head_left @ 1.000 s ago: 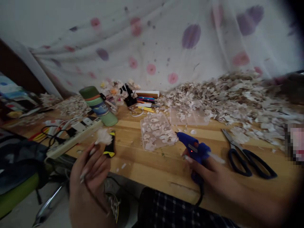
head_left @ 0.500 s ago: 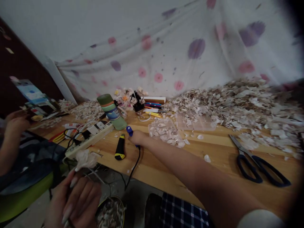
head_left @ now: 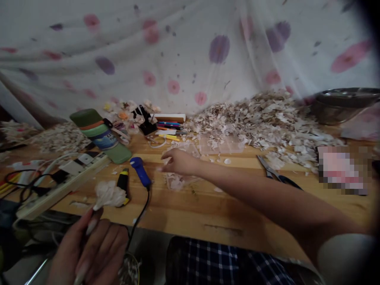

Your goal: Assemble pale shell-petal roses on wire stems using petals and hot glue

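My left hand [head_left: 95, 249], low in the foreground, is closed round the thin stem of a white petal flower [head_left: 109, 194]. The flower's pale, crumpled petals stand above the fingertips. My right hand [head_left: 181, 162] reaches over a clear plastic box [head_left: 192, 149] of loose pale petals; its thumb and fingers are apart, with nothing seen between them. Left of that hand a blue corded hand tool [head_left: 141, 173] lies on the wooden table. Beside the tool rests a black and yellow utility knife [head_left: 123, 180], partly hidden behind the flower.
A green bottle [head_left: 102, 136] stands behind a power strip [head_left: 63, 184] with cables. Scissors [head_left: 276, 174] lie to the right, before a large heap of petals [head_left: 252, 118]. A sectioned clear tray [head_left: 219, 145], pens [head_left: 169, 126] and a metal bowl [head_left: 344, 105] are farther back.
My right hand has let go of the blue tool and moved right to the petal box. The view has swung right. My left hand still holds the flower.
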